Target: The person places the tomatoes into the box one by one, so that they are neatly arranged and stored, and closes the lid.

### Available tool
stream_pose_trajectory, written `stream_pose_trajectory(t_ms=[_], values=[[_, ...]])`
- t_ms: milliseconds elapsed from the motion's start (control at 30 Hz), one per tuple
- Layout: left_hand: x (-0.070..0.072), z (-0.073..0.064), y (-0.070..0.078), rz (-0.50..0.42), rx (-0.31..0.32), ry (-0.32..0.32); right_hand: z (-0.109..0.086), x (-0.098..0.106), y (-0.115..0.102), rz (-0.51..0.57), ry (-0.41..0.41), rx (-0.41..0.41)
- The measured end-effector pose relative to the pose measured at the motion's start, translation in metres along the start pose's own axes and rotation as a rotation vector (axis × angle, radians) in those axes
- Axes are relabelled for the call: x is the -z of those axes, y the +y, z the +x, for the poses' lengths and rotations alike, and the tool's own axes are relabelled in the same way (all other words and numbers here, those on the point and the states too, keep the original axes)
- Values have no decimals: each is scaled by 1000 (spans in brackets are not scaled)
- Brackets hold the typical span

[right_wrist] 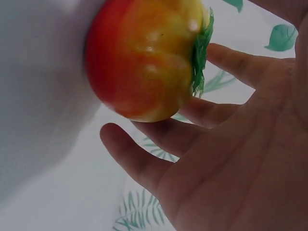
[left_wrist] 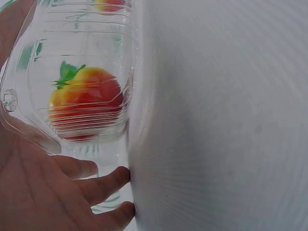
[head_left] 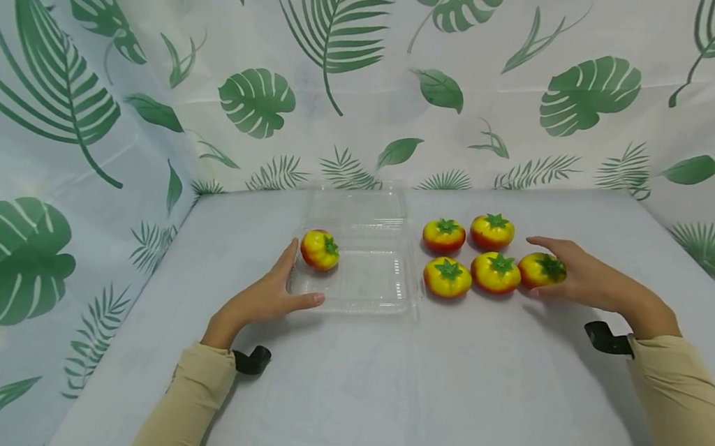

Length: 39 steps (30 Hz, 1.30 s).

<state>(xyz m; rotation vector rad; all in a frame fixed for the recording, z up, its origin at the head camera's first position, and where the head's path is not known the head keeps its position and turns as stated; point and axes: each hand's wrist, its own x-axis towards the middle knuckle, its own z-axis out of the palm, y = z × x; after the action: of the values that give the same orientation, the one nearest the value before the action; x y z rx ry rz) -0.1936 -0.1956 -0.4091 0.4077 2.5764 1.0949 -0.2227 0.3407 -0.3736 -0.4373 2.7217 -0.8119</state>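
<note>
A clear plastic clamshell box (head_left: 351, 306) lies with its lid folded back on the table. One red-and-yellow tomato (head_left: 320, 250) with a green leafy top sits tilted at the left side of its tray; the left wrist view shows this tomato (left_wrist: 86, 103) through the plastic wall. My left hand (head_left: 270, 293) is spread at the box's left side, its thumb along the front corner. On the right, my right hand (head_left: 571, 271) reaches around the rightmost tomato (head_left: 541, 270), fingers spread and loosely bent. In the right wrist view fingers lie close beside that tomato (right_wrist: 144, 62); firm contact is unclear.
Several more tomatoes stand between the box and my right hand: a back left one (head_left: 443, 236), a back right one (head_left: 492, 231), a front left one (head_left: 447, 278) and a front middle one (head_left: 496, 272). A leaf-printed curtain (head_left: 369, 77) borders the white table (head_left: 343, 404).
</note>
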Motion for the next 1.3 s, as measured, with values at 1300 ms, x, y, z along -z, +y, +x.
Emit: stream_pose_trajectory(t_ms=[1300], values=[[0, 1, 0, 1, 10, -6, -13, 17, 2, -41, 80, -68]])
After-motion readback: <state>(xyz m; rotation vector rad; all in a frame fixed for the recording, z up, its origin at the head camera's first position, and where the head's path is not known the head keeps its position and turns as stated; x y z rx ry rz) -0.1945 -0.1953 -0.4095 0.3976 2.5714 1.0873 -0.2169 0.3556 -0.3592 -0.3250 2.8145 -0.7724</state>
